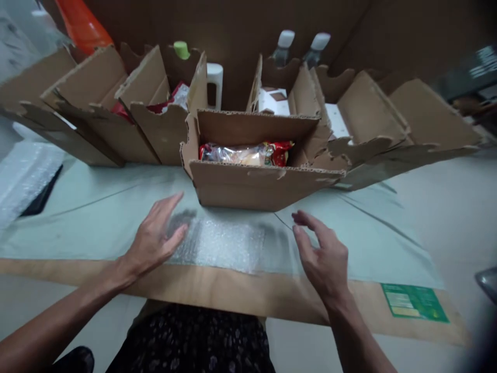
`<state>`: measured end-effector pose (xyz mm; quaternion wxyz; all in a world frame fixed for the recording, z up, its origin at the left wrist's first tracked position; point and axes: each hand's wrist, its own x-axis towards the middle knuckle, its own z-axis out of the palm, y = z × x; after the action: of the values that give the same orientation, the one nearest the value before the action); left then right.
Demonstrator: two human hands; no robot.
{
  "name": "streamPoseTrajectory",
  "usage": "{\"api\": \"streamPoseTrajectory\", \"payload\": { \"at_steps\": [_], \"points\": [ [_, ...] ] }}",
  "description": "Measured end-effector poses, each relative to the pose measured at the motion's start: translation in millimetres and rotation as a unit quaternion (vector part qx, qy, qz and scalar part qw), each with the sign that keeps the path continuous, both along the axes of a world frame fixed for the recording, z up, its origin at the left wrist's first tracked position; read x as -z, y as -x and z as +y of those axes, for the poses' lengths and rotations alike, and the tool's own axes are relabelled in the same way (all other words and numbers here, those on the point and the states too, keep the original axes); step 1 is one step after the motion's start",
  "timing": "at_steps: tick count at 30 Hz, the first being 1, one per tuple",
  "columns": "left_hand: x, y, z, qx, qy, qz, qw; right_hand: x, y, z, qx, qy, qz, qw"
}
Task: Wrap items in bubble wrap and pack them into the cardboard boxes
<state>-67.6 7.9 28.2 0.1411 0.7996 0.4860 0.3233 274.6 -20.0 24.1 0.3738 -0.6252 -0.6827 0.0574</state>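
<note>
My left hand [157, 230] hovers over the pale green cloth with its thumb and fingers apart, holding nothing. On the other side, my right hand [320, 248] is also empty, thumb and fingers spread. Between them a sheet of bubble wrap [225, 243] lies flat on the cloth. Just beyond the wrap stands a small open cardboard box [248, 186], with a clear and red snack packet [248, 154] inside it. Neither hand touches the box.
Behind stand several cardboard compartments [104, 124] holding packets and white boxes [274, 101]. Two clear bottles with white caps [285, 39], a white handled container [215, 83] and an orange object [83, 26] rise there. More bubble wrap [29, 176] lies left; a green label [415, 303] sits front right.
</note>
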Motion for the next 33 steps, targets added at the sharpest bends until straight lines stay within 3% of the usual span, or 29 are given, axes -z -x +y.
{"api": "streamPoseTrajectory", "payload": {
  "at_steps": [3,5,7,9,12,14,16,18,20,23,26,28,31,33],
  "points": [
    [4.0,-2.2,-29.1,0.076,-0.017,0.076,0.994,5.7,47.5,-23.3,-0.139,-0.025,-0.073,0.987],
    [11.6,-5.6,-39.7,0.103,-0.004,0.109,0.989,10.0,77.7,-28.2,-0.241,0.009,-0.125,0.962],
    [19.5,-5.3,-42.3,0.114,0.019,0.123,0.986,14.5,88.0,-30.1,-0.292,0.044,-0.165,0.941],
    [24.2,-0.6,-40.6,0.13,0.046,0.115,0.984,18.1,71.6,-35.0,-0.273,0.061,-0.177,0.944],
    [23.6,11.8,-38.3,0.159,0.065,0.072,0.983,17.2,18.8,-48.1,-0.14,0.048,-0.174,0.974],
    [20.7,21.8,-37.3,0.126,0.042,0.038,0.99,12.6,-7.8,-52.6,-0.067,0.017,-0.177,0.982],
    [19.0,32.0,-34.8,0.036,0.003,0.032,0.999,9.2,-12.3,-46.9,-0.054,-0.002,-0.173,0.983],
    [20.4,40.4,-30.4,-0.077,-0.013,0.065,0.995,9.8,3.4,-29.4,-0.08,0.007,-0.163,0.983],
    [25.1,45.4,-26.1,-0.155,0.016,0.108,0.982,13.9,27.8,-6.4,-0.096,0.043,-0.157,0.982],
    [32.7,48.1,-24.8,-0.182,0.071,0.113,0.974,18.6,56.3,13.8,-0.099,0.092,-0.145,0.98],
    [29.1,52.7,-28.0,-0.151,0.085,0.073,0.982,14.9,66.4,-3.0,-0.114,0.106,-0.103,0.982],
    [17.0,58.3,-24.9,-0.145,0.092,0.057,0.983,8.5,72.9,-28.3,-0.121,0.14,-0.025,0.982],
    [-8.9,63.4,-0.5,-0.145,0.091,0.054,0.984,-0.3,97.4,-61.3,-0.151,0.222,0.092,0.959],
    [-23.4,61.6,24.4,-0.135,0.08,0.08,0.984,-2.6,119.5,-69.8,-0.19,0.259,0.104,0.941]
  ]
}}
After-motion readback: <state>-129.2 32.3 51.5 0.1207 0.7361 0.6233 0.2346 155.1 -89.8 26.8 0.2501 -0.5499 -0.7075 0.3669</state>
